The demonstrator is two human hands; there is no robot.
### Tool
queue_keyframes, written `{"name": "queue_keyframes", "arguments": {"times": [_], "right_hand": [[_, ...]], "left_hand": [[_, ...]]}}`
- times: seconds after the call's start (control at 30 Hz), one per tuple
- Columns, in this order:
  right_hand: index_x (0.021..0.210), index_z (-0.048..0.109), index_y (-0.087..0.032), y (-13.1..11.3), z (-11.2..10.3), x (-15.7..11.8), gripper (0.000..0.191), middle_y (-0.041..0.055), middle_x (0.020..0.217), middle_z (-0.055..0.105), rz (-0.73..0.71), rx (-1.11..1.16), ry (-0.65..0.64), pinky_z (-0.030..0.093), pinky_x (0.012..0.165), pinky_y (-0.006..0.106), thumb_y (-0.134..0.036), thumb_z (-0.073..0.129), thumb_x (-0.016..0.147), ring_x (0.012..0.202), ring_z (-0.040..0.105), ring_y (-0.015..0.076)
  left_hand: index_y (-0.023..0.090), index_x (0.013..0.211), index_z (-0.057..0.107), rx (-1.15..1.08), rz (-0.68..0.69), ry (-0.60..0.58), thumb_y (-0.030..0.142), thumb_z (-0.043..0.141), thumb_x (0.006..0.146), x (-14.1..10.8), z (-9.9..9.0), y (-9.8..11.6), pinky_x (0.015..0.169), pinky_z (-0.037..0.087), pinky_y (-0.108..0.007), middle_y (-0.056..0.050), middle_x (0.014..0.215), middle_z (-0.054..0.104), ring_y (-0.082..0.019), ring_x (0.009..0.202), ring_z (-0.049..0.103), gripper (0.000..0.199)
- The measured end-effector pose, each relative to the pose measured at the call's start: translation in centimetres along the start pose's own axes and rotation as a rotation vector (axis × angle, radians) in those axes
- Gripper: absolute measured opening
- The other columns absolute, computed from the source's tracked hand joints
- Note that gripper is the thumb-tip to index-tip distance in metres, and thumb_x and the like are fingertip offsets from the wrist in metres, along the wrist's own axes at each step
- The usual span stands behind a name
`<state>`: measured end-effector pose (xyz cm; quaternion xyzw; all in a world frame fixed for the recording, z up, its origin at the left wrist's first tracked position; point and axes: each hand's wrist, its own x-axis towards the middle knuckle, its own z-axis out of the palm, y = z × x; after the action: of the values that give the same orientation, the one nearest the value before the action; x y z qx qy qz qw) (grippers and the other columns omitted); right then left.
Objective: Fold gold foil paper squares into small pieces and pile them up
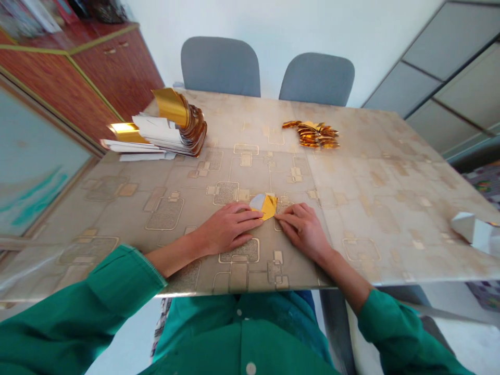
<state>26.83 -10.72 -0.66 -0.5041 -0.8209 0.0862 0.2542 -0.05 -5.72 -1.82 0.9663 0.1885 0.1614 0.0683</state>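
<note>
A small folded piece of gold paper [269, 207] with a white underside lies on the table in front of me. My left hand [233, 227] rests palm down at its left, the fingers stretched out and the fingertips on the paper's lower left part. At the opposite side my right hand [302, 227] has thumb and forefinger pinched together at the paper's right lower corner. The other right fingers are curled in. Part of the paper's left side is hidden under the left fingers.
A pile of gold-and-white paper sheets [164, 133] stands at the back left. Several folded gold pieces [314, 135] are heaped at the back right. Creased white paper [474, 232] lies near the right edge. Two grey chairs [221, 65] stand beyond the patterned tablecloth [367, 203].
</note>
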Motion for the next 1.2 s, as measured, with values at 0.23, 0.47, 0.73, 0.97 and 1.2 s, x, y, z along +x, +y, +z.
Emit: {"name": "queue_keyframes", "arguments": {"times": [0.23, 0.47, 0.73, 0.97, 1.2], "right_hand": [[0.100, 0.070, -0.021, 2.5, -0.3, 3.3, 0.015, 0.0058, 0.089, 0.068, 0.046, 0.122, -0.048, 0.045, 0.080, 0.037, -0.019, 0.058, 0.091, 0.085, 0.059, 0.0210], [0.109, 0.069, -0.024, 2.0, 0.1, 4.5, 0.020, 0.0080, 0.103, 0.068, -0.168, 0.068, -0.107, 0.047, 0.084, 0.037, -0.021, 0.055, 0.095, 0.095, 0.057, 0.0211], [0.108, 0.070, -0.022, 0.9, -0.1, 4.7, 0.021, 0.0082, 0.113, 0.070, -0.304, -0.114, -0.189, 0.045, 0.090, 0.040, -0.020, 0.051, 0.098, 0.106, 0.056, 0.0235], [0.107, 0.069, -0.022, -0.1, 0.2, 3.8, 0.021, 0.0095, 0.111, 0.068, -0.323, -0.081, -0.179, 0.045, 0.091, 0.041, -0.024, 0.049, 0.099, 0.105, 0.055, 0.0238], [0.113, 0.067, -0.023, 0.3, 0.8, 3.8, 0.022, 0.0067, 0.113, 0.069, -0.283, 0.003, -0.171, 0.045, 0.093, 0.040, -0.025, 0.050, 0.099, 0.105, 0.056, 0.0218]], "left_hand": [[0.018, 0.137, 0.054, 0.030, 0.006, -0.019, 0.038, 0.050, 0.100, 0.3, 0.0, -0.2, 0.106, 0.042, -0.045, -0.009, 0.135, 0.061, -0.027, 0.123, 0.051, 0.041], [0.025, 0.124, 0.064, 0.057, 0.016, 0.059, 0.036, 0.055, 0.099, 1.0, -0.2, -1.2, 0.115, 0.028, -0.049, -0.005, 0.120, 0.070, -0.022, 0.119, 0.056, 0.029], [0.019, 0.113, 0.068, 0.103, 0.060, 0.087, 0.020, 0.046, 0.102, 1.3, -0.4, -1.6, 0.091, 0.049, -0.035, -0.006, 0.112, 0.071, -0.019, 0.103, 0.062, 0.024], [0.019, 0.120, 0.063, 0.185, 0.007, 0.071, 0.017, 0.044, 0.102, 0.9, -0.5, -1.3, 0.091, 0.049, -0.036, -0.007, 0.113, 0.070, -0.020, 0.103, 0.062, 0.027], [0.018, 0.121, 0.062, 0.187, -0.005, 0.090, 0.015, 0.044, 0.101, 0.8, 0.1, -1.0, 0.093, 0.051, -0.034, -0.007, 0.117, 0.068, -0.019, 0.106, 0.061, 0.028]]}}
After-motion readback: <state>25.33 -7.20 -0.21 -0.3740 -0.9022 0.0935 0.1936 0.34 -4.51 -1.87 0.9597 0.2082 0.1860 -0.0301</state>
